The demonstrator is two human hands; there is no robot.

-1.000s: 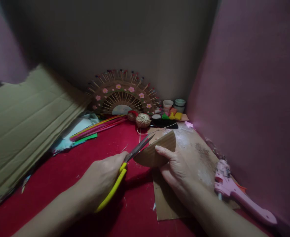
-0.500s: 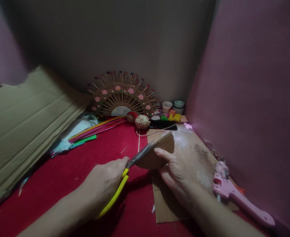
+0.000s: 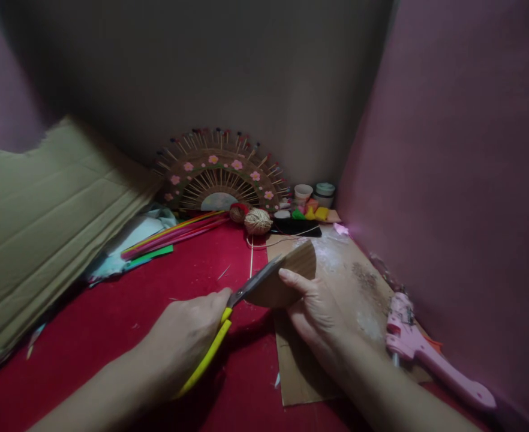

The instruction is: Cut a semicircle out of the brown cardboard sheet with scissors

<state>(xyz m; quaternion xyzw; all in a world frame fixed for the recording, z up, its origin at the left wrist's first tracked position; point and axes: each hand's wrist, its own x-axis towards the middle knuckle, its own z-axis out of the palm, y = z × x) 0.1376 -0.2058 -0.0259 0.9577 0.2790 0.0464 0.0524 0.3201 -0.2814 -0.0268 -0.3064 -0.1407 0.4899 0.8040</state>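
My left hand (image 3: 191, 327) is closed round the yellow handles of a pair of scissors (image 3: 208, 354). Their blades point up and to the right and lie together along the straight upper edge of a piece of cardboard (image 3: 286, 282). This brown piece is cut roughly as a half disc. My right hand (image 3: 316, 306) pinches it at the right, thumb on the near face and the other fingers hidden behind. Both hands are raised over the red surface (image 3: 246, 372) and a flat cardboard sheet (image 3: 304, 372).
A decorated fan-shaped piece (image 3: 219, 156) stands against the back wall. In front sit a ball of twine (image 3: 258, 221) and coloured sticks (image 3: 174, 234). Large folded cardboard (image 3: 57, 222) leans at left. A pink glue gun (image 3: 439, 360) lies at right, near small cups (image 3: 303, 192).
The scissor blades have closed along the cardboard piece's upper edge; a second ago they stood apart. Both hands stay nearly in place, and the whole view has shifted slightly.
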